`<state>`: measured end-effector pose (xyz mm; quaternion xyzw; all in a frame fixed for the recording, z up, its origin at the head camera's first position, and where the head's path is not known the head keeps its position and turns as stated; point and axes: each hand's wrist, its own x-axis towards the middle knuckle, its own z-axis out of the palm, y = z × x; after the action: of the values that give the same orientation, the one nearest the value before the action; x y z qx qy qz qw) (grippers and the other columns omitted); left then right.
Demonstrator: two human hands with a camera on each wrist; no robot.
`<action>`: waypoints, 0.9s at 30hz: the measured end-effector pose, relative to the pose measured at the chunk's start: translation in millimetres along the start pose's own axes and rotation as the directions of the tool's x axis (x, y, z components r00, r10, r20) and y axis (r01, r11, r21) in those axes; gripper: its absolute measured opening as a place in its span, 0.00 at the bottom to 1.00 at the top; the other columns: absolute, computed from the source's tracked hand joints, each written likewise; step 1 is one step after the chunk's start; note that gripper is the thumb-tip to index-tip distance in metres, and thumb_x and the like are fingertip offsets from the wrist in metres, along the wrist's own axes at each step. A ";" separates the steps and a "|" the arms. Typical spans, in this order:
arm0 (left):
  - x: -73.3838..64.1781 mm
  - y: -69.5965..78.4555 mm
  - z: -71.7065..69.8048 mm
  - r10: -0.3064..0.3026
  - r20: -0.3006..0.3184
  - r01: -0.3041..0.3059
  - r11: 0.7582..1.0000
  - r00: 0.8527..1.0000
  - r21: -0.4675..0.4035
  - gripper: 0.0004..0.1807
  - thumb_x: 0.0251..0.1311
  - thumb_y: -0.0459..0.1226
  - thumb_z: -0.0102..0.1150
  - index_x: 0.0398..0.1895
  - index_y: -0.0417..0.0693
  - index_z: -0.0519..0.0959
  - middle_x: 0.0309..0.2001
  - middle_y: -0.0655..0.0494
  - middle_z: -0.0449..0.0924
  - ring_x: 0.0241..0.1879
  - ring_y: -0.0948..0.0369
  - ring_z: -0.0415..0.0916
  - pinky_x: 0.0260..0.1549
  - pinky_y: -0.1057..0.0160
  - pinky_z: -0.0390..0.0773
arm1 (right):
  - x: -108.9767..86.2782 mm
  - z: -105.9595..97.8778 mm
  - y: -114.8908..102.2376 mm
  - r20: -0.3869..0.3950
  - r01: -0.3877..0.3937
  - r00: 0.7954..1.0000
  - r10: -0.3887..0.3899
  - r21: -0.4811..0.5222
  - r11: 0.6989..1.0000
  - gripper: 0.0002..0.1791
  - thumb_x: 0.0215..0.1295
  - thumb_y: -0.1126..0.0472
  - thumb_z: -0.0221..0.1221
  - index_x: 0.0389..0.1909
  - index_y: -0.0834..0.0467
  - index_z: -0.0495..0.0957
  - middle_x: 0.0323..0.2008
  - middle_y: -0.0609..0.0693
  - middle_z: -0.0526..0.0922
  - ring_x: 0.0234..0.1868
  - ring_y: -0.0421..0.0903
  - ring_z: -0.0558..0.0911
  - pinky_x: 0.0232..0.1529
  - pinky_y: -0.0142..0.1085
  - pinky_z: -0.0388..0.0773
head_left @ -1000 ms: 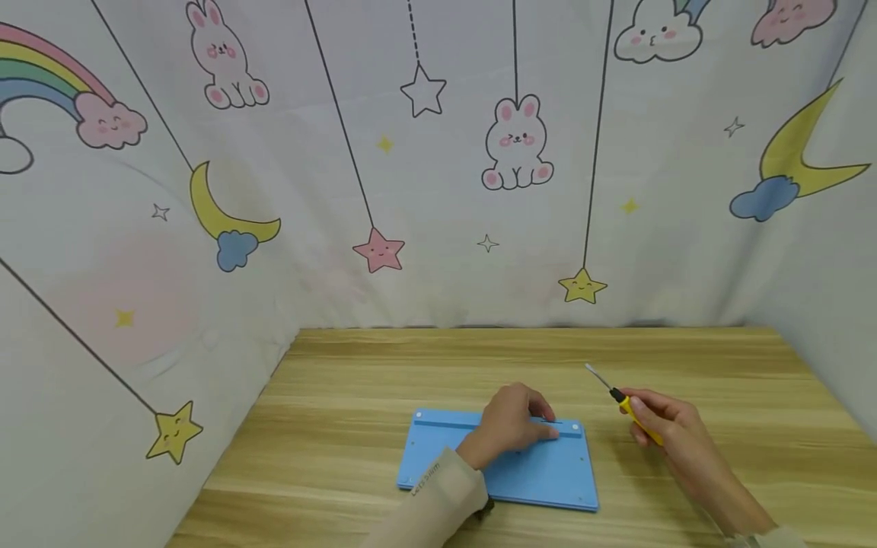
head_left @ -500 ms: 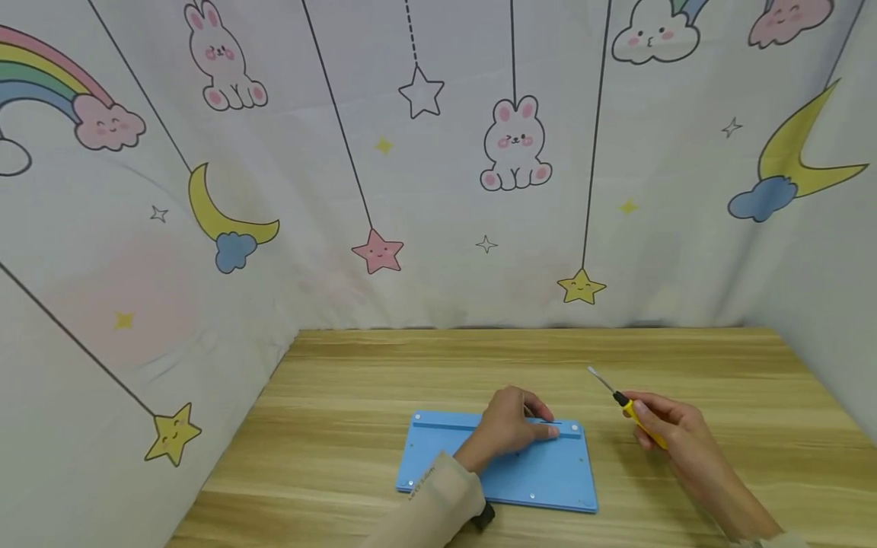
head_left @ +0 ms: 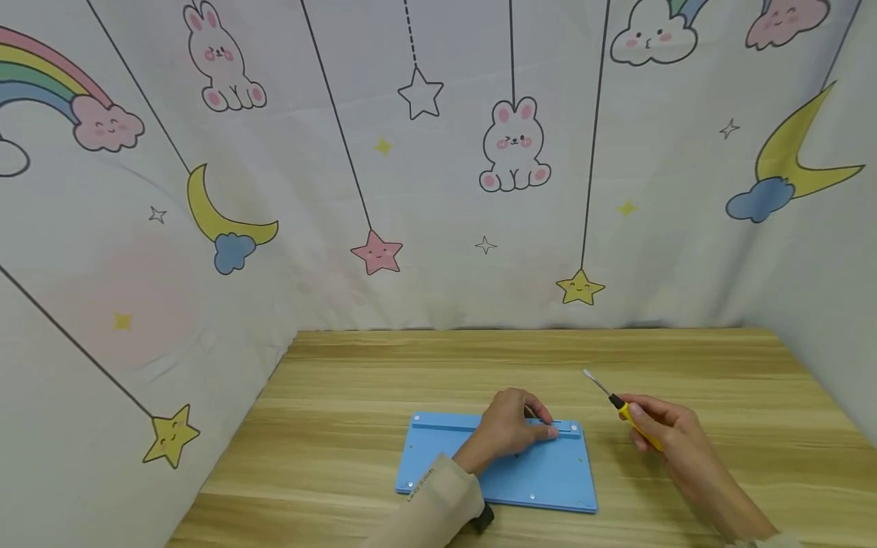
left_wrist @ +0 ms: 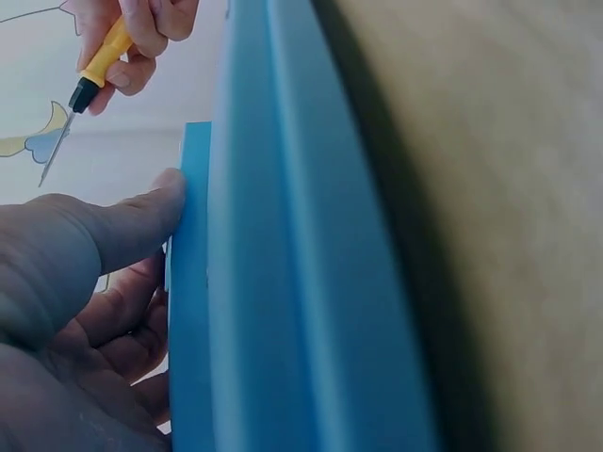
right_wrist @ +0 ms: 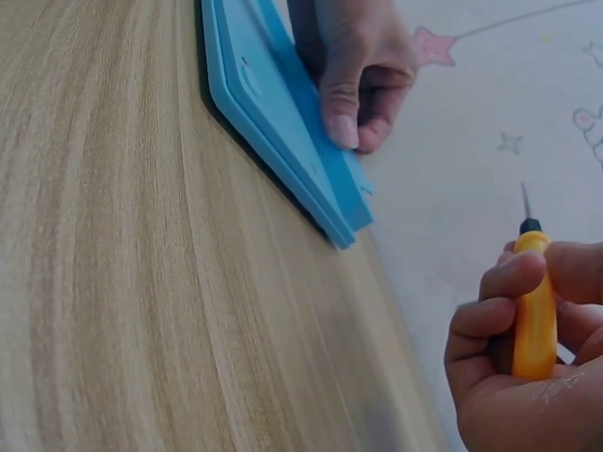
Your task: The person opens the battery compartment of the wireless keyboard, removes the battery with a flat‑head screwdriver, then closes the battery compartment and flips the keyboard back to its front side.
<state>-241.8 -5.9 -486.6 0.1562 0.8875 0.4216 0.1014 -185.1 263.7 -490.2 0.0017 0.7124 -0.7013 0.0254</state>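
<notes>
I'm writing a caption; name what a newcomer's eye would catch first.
Probably the blue board on the wooden table, the left hand gripping its far edge. Next, the yellow-handled screwdriver in the right hand, and the cartoon-printed backdrop behind the table.

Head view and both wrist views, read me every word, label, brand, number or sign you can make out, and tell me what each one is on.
Left sleeve: a short line of dark lettering, too small and blurred to read surely.
Screwdriver: no text to be seen.
Blue board: no text to be seen.
Backdrop: drawings only, no words or numbers.
</notes>
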 end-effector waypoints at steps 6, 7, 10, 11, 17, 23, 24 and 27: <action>2.7 -2.5 -0.3 0.058 -0.003 -0.058 0.998 0.998 -0.013 0.05 0.62 0.41 0.79 0.38 0.55 0.92 0.38 0.64 0.88 0.34 0.72 0.74 0.34 0.70 0.75 | -0.9 -1.7 2.1 0.010 0.021 1.000 -0.021 0.007 1.000 0.13 0.85 0.59 0.54 0.54 0.48 0.88 0.38 0.42 0.84 0.26 0.41 0.74 0.30 0.33 0.73; 3.1 -3.0 -0.6 0.074 -0.005 -0.074 0.997 0.997 -0.012 0.04 0.63 0.40 0.78 0.39 0.54 0.92 0.38 0.63 0.89 0.33 0.72 0.74 0.34 0.71 0.75 | -1.2 -1.9 2.2 0.012 0.023 1.000 -0.023 0.009 1.000 0.13 0.85 0.60 0.54 0.54 0.48 0.88 0.38 0.42 0.84 0.26 0.41 0.74 0.30 0.33 0.73; 5.3 -4.8 -1.1 0.112 -0.018 -0.112 0.994 0.994 -0.007 0.04 0.64 0.39 0.76 0.39 0.51 0.92 0.36 0.62 0.89 0.32 0.72 0.72 0.33 0.72 0.73 | -1.8 -2.1 2.4 0.018 0.010 1.000 -0.011 0.008 1.000 0.13 0.85 0.59 0.54 0.55 0.49 0.88 0.38 0.43 0.84 0.27 0.41 0.74 0.30 0.34 0.73; 6.0 -5.3 -1.5 0.117 -0.022 -0.117 0.993 0.993 -0.013 0.03 0.65 0.39 0.76 0.39 0.51 0.92 0.35 0.61 0.89 0.31 0.72 0.72 0.32 0.72 0.73 | -2.0 -2.0 2.3 0.020 0.006 1.000 -0.006 0.005 1.000 0.13 0.85 0.59 0.55 0.55 0.49 0.87 0.39 0.43 0.84 0.27 0.41 0.74 0.30 0.34 0.73; 10.2 -10.0 -6.1 0.080 -0.039 -0.083 0.993 0.996 -0.085 0.01 0.67 0.36 0.73 0.39 0.50 0.92 0.32 0.62 0.86 0.30 0.71 0.76 0.32 0.71 0.76 | -3.1 -0.4 3.2 0.030 -0.002 1.000 0.003 -0.023 1.000 0.14 0.84 0.58 0.55 0.59 0.54 0.86 0.39 0.43 0.84 0.27 0.41 0.75 0.31 0.35 0.75; 11.9 -14.7 -20.1 0.025 -0.036 -0.029 0.992 0.999 -0.122 0.02 0.67 0.37 0.74 0.39 0.51 0.92 0.32 0.62 0.87 0.32 0.69 0.78 0.36 0.69 0.78 | -2.6 0.9 3.7 0.026 -0.002 1.000 0.003 -0.036 0.999 0.16 0.84 0.57 0.56 0.62 0.59 0.84 0.39 0.42 0.83 0.27 0.42 0.75 0.32 0.35 0.75; 12.7 -15.6 -22.7 0.021 -0.033 -0.025 0.993 0.999 -0.114 0.02 0.67 0.37 0.74 0.39 0.51 0.92 0.32 0.62 0.87 0.33 0.69 0.78 0.37 0.69 0.78 | -2.6 1.3 3.6 0.024 -0.001 1.000 0.002 -0.038 0.999 0.16 0.84 0.57 0.56 0.62 0.59 0.83 0.39 0.41 0.83 0.27 0.42 0.75 0.32 0.35 0.75; 14.5 -17.3 -30.8 0.029 -0.022 -0.030 0.997 0.999 -0.077 0.02 0.66 0.37 0.75 0.38 0.49 0.92 0.32 0.60 0.88 0.33 0.69 0.79 0.36 0.69 0.78 | -3.0 2.9 3.1 0.034 0.013 0.999 -0.012 -0.043 0.999 0.15 0.82 0.60 0.59 0.62 0.60 0.82 0.39 0.41 0.83 0.29 0.41 0.76 0.31 0.35 0.75</action>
<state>-268.2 -33.0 -481.6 0.1608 0.8690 0.4588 0.0918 -181.9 260.9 -493.2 -0.0152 0.7268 -0.6859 0.0333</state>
